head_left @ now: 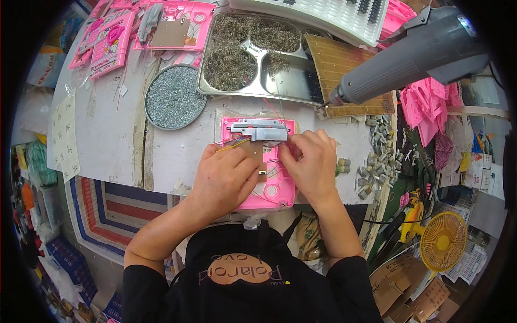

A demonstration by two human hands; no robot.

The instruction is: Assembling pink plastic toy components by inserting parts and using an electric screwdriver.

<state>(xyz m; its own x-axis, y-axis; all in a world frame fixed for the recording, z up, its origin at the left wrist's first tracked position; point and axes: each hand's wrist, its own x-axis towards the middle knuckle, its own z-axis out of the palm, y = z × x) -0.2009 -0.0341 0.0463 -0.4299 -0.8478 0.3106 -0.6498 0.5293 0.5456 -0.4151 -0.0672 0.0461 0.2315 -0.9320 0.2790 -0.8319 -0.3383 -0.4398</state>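
Observation:
A pink plastic housing (247, 202) lies on the table in front of me. Across its far end sits a grey plastic mechanism (264, 131), and a brown circuit board (257, 149) fills part of the middle. Thin coloured wires (235, 144) run between them. My left hand (229, 175) lies over the housing's left side, its fingers curled down by the wires and board. At the right edge, my right hand (311, 164) pinches thumb and forefinger together beside the mechanism's end. Whatever is between the fingers of either hand is hidden.
An electric screwdriver (377, 75) hangs at the upper right. Beyond the housing stand a metal tray (291, 81) of springs and a round dish (175, 97) of screws. Small metal motors (377, 156) are heaped at right. Other pink housings (110, 46) lie far left.

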